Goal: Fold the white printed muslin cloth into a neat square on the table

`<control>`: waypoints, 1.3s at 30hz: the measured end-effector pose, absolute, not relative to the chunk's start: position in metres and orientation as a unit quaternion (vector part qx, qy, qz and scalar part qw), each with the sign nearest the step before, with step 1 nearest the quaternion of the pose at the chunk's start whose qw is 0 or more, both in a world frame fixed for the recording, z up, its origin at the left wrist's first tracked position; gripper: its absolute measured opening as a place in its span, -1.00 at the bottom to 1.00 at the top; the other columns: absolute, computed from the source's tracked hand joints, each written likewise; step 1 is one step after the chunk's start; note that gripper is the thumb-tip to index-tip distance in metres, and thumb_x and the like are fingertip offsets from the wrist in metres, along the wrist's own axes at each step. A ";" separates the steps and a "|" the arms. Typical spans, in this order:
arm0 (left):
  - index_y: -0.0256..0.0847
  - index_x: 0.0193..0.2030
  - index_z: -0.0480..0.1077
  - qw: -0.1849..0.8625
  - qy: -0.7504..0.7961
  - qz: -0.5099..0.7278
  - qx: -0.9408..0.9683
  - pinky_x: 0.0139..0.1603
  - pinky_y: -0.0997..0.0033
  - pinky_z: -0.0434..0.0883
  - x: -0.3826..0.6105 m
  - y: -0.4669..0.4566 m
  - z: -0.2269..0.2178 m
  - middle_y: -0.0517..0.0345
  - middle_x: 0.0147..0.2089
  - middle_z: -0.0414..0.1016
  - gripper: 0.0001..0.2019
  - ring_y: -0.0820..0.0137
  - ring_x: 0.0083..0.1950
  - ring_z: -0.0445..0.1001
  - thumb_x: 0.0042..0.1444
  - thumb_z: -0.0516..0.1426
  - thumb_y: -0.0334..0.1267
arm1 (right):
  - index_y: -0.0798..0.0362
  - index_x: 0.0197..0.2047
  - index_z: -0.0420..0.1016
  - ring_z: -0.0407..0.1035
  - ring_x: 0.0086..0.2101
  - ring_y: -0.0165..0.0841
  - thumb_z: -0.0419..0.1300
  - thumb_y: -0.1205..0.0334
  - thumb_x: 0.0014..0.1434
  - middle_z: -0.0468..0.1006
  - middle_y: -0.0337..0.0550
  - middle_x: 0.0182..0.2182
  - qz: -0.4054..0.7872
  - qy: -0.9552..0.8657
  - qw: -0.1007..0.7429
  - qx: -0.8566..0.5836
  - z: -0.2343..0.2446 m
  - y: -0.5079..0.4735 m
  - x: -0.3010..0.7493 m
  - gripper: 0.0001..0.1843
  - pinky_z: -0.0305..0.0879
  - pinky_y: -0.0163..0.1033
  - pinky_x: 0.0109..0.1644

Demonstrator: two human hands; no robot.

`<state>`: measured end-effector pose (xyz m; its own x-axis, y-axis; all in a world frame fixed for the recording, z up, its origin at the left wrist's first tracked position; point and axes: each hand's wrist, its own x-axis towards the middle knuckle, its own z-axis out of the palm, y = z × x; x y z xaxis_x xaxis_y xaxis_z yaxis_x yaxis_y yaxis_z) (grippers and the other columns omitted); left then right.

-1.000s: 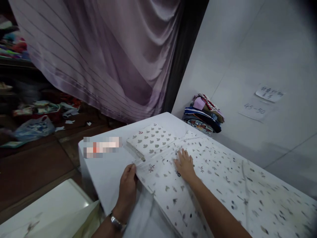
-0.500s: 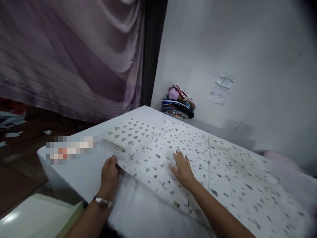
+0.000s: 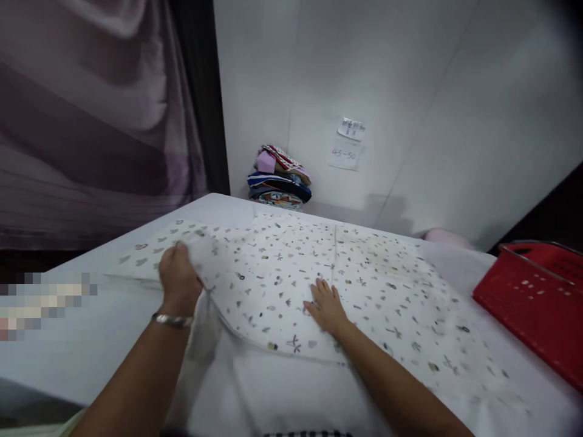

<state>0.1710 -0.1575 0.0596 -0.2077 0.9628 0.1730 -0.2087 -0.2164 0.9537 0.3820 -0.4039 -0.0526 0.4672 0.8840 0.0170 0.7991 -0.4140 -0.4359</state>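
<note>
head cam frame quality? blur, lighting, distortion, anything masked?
Head view: dim, flat light, no glare; curtain smeared by motion blur; left hand and right hand on the printed fabric fairly sharp, the print softer toward the red basket; wide-angle bend in the wall lines, dark top-right corner; a pixelated patch masks part of the table at its left edge.

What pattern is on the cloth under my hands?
White cloth with small scattered dark motifs; the head view shows it best.
</note>
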 end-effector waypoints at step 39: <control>-0.22 0.21 0.14 0.243 -0.002 0.083 0.966 0.21 0.16 0.10 0.353 -0.451 -0.018 -0.04 0.20 0.25 -0.42 0.20 0.22 0.17 -0.04 0.03 -0.39 | 0.09 -0.40 0.37 0.29 -0.57 -0.46 0.18 0.22 0.04 0.41 -0.23 -0.57 0.129 -0.047 0.761 -0.634 0.044 -0.695 0.568 -0.89 0.20 -0.43 -0.62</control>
<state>0.3535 -0.4508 -0.0177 0.9863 0.0361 0.1608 -0.0442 -0.8818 0.4695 0.5682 -0.6955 0.0440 0.9623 0.2556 -0.0924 -0.1372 0.1634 -0.9770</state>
